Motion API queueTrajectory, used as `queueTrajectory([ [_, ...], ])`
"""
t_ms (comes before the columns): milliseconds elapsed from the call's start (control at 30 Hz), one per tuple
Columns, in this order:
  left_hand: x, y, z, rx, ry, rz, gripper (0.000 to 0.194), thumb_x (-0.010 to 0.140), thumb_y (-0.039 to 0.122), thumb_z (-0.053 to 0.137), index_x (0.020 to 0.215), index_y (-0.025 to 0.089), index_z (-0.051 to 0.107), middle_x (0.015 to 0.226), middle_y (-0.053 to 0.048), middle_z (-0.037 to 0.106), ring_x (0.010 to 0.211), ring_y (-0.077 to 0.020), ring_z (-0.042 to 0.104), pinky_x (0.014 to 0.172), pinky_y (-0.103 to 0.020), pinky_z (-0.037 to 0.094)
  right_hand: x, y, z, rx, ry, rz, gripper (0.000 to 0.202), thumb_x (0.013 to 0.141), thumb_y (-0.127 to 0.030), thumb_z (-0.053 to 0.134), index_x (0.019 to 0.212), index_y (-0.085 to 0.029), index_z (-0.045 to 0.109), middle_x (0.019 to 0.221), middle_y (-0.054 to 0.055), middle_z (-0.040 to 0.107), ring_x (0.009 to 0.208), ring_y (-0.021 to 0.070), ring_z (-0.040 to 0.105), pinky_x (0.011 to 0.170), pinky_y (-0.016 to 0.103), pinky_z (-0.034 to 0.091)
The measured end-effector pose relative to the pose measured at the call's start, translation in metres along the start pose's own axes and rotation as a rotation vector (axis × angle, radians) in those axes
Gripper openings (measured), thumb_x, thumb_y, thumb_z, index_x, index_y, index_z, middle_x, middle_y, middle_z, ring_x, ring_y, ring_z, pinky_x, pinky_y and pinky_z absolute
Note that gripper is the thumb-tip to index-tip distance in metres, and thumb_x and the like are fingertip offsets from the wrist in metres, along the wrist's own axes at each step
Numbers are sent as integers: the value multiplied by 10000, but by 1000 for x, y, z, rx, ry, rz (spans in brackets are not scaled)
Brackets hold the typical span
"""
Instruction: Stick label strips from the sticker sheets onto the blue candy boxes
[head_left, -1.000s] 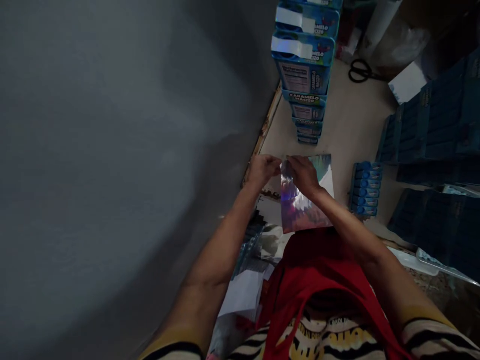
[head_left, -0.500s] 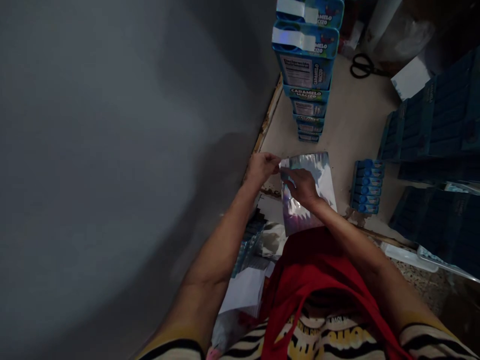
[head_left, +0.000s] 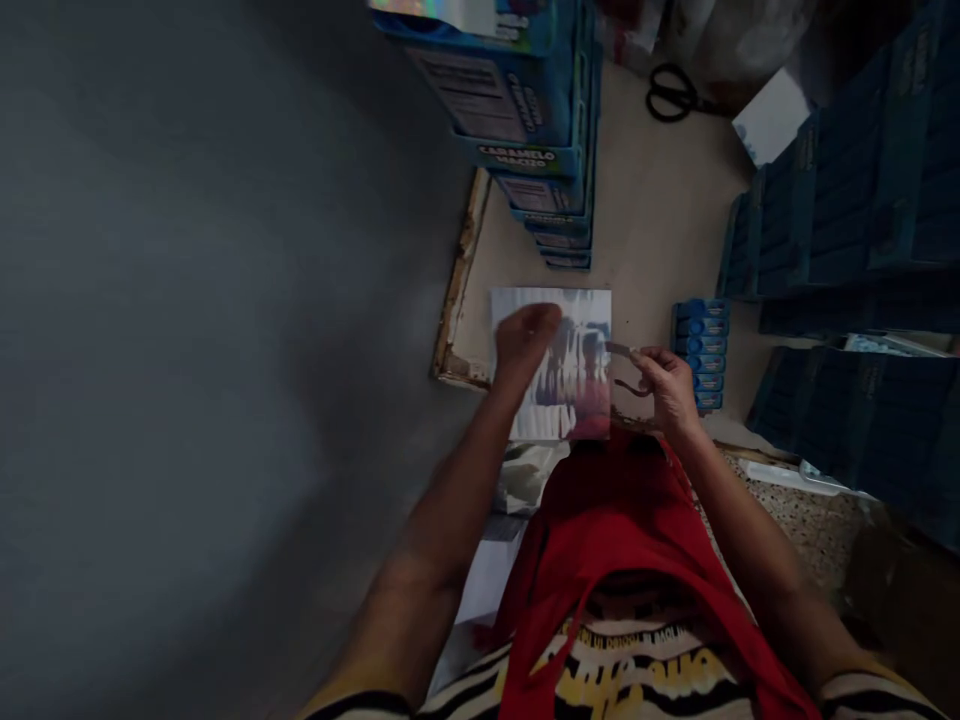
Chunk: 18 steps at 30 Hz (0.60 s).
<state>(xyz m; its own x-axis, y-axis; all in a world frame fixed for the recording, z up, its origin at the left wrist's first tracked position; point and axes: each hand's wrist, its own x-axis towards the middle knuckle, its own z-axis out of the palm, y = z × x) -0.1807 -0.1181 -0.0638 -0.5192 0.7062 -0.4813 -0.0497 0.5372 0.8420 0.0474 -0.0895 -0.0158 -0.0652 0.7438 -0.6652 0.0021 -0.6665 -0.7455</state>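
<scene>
A shiny silver sheet [head_left: 559,390] lies at the table's near left, with reflections across it. Over its upper left part is my left hand [head_left: 525,345], slightly blurred, fingers closed in a pinch; whatever they may hold is hidden. Just right of the sheet, my right hand [head_left: 670,388] pinches a narrow strip [head_left: 621,350] between thumb and fingers. The strip's far end reaches the sheet's right edge, and a dark curved shape, perhaps its shadow, shows below. A short row of small blue boxes [head_left: 703,345] stands right beside my right hand.
A tall stack of blue "Caramelo Macizo" boxes [head_left: 517,160] rises behind the sheet, near the grey wall [head_left: 225,300]. Black-handled scissors [head_left: 671,93] and a white box [head_left: 772,115] lie at the back. More blue boxes [head_left: 847,210] fill the right side.
My hands, close together at the sheet's upper left corner before, have parted. The right has moved right and now holds the strip out. The sheet lies flatter, and the view has shifted.
</scene>
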Motion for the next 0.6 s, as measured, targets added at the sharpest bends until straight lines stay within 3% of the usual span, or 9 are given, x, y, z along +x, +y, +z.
queueTrajectory([
  [100, -31, -3, 50, -334, -406, -314, 682, 754, 761, 806, 1024, 136, 771, 995, -153, 798, 957, -274, 765, 872, -384, 595, 5, -1, -28, 12, 32, 8, 407, 601, -483, 907, 807, -197, 704, 676, -73, 579, 499, 60, 391, 437, 218, 341],
  [167, -39, -5, 76, -415, -506, -377, 670, 615, 667, 940, 996, 139, 780, 959, -129, 797, 891, -235, 760, 857, -361, 588, 10, 0, -42, 21, 59, 6, 415, 593, -486, 908, 801, -198, 694, 658, -73, 574, 497, 62, 386, 444, 220, 315],
  [267, -40, -5, 102, -397, -485, -382, 554, 507, 497, 1019, 856, 149, 767, 811, -61, 757, 746, -163, 698, 791, -309, 561, 17, -1, -58, 33, 99, 31, 415, 577, -487, 901, 788, -202, 685, 615, -74, 565, 488, 71, 380, 449, 226, 298],
  [367, -35, -1, 124, -375, -430, -364, 463, 560, 492, 985, 784, 162, 750, 768, -50, 737, 711, -151, 668, 756, -303, 548, 27, -6, -71, -35, 165, -14, 399, 618, -517, 880, 786, -199, 707, 624, -59, 587, 505, 89, 417, 459, 234, 324],
  [467, -28, 8, 147, -345, -367, -319, 380, 616, 447, 958, 771, 167, 753, 735, -39, 721, 693, -146, 651, 731, -293, 533, 47, -13, -83, -162, 278, -139, 412, 685, -579, 826, 800, -195, 725, 679, -38, 626, 527, 114, 473, 483, 255, 378],
  [600, -15, 18, 179, -351, -271, -249, 270, 709, 383, 901, 745, 180, 727, 697, -20, 695, 662, -136, 627, 675, -272, 500, 87, -19, -98, -437, 376, -346, 375, 811, -562, 723, 831, -189, 760, 735, 6, 693, 689, 175, 627, 662, 281, 494],
])
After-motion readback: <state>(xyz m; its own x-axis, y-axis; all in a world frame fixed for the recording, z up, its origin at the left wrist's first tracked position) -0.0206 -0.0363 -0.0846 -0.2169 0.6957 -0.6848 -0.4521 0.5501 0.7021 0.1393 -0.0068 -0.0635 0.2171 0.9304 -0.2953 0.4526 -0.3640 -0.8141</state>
